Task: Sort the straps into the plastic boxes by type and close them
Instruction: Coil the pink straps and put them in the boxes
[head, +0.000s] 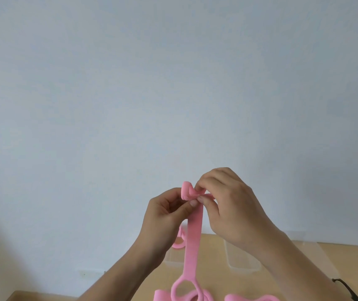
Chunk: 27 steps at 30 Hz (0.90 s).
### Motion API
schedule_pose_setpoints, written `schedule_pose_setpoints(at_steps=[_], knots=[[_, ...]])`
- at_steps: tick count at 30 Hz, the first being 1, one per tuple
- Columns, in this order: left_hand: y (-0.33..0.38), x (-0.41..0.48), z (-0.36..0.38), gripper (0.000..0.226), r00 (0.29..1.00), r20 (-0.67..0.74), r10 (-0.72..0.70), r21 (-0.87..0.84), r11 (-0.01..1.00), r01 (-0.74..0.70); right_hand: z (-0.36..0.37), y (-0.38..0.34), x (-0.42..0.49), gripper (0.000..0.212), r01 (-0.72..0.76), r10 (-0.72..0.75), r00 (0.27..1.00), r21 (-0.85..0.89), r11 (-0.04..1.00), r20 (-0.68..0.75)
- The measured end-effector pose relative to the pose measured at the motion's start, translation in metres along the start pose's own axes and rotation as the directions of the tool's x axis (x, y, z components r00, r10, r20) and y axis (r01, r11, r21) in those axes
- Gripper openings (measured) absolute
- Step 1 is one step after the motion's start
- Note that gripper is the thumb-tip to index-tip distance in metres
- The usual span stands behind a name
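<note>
A long pink strap (pixel 193 240) hangs in front of me, raised well above the table, its top end rolled into a small coil. My left hand (pixel 165 216) pinches the strap just under the coil with thumb and fingers. My right hand (pixel 228 203) pinches the coil from the right. The strap's lower end forms a loop near more pink straps (pixel 249 297) on the table. A rolled pink strap (pixel 179 243) lies in a clear plastic box (pixel 173 260) behind my left wrist. A second clear box (pixel 243 266) stands to its right.
The wooden table (pixel 347 257) fills the lower edge of the view under a plain pale wall. A clear lid or box part (pixel 304 237) shows behind my right forearm. A dark object (pixel 345 288), perhaps glasses, lies at the right.
</note>
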State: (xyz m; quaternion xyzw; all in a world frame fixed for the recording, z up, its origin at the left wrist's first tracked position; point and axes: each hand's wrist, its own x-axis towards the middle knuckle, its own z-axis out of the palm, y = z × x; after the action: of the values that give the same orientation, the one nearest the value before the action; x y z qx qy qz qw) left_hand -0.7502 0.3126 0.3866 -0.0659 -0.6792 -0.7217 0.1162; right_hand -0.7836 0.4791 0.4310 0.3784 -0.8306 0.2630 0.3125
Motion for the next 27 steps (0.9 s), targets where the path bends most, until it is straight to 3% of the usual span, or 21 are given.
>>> schedule_pose_setpoints(at_steps=[2, 5, 12, 20, 27], knots=[[0.000, 0.001, 0.005, 0.024, 0.998, 0.014, -0.061, -0.026, 0.998, 0.061, 0.004, 0.002, -0.002, 0.025, 0.003, -0.004, 1.000, -0.039, 0.999, -0.026], [-0.003, 0.003, 0.007, 0.029, 0.988, 0.030, -0.151, -0.072, 0.986, 0.153, 0.014, 0.008, -0.007, 0.007, -0.007, 0.002, 0.999, -0.115, 0.993, -0.042], [-0.001, 0.004, -0.006, 0.027, 0.961, 0.176, -0.211, -0.130, 0.963, 0.235, 0.032, 0.014, -0.018, 0.021, 0.027, -0.044, 0.988, -0.109, 0.994, -0.149], [0.000, 0.008, -0.016, 0.037, 0.966, 0.120, -0.228, -0.213, 0.945, 0.250, 0.046, 0.013, -0.026, 0.009, 0.059, -0.084, 0.967, -0.109, 0.992, -0.242], [-0.003, 0.007, -0.025, 0.033, 0.979, 0.098, -0.177, -0.131, 0.973, 0.189, 0.050, 0.007, -0.031, 0.013, 0.064, -0.078, 0.968, -0.064, 0.996, -0.239]])
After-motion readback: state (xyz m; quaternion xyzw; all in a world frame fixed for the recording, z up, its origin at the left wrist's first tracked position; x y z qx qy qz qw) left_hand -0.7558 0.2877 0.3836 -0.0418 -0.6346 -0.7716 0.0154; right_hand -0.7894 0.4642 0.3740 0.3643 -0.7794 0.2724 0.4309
